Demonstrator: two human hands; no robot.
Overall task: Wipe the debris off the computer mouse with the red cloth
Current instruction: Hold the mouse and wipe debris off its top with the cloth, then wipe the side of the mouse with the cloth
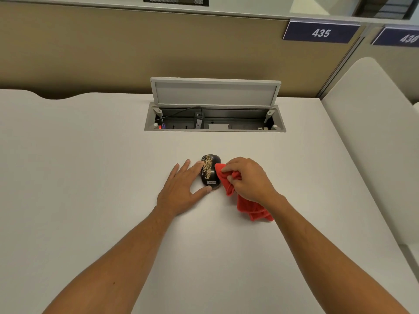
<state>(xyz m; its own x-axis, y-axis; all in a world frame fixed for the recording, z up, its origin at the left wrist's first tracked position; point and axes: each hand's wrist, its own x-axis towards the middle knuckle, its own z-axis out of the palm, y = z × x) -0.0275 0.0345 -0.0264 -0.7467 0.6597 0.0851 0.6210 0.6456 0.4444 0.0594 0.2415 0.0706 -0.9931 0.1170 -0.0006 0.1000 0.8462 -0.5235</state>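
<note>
A black computer mouse [212, 172] lies on the white desk [90, 166] at the middle. A band of tan, grainy debris [206, 167] covers its left half. My left hand [181, 189] rests flat beside the mouse, forefinger against its left side and thumb at its near end. My right hand [248, 177] is bunched around a red cloth [247, 205], whose front fold touches the right side of the mouse. The rest of the cloth trails on the desk under my right wrist.
An open cable box [215, 120] with a raised grey lid is sunk into the desk behind the mouse; a plug and cable sit inside. A beige partition stands at the back with number plates. A white divider [374, 132] borders the desk's right side.
</note>
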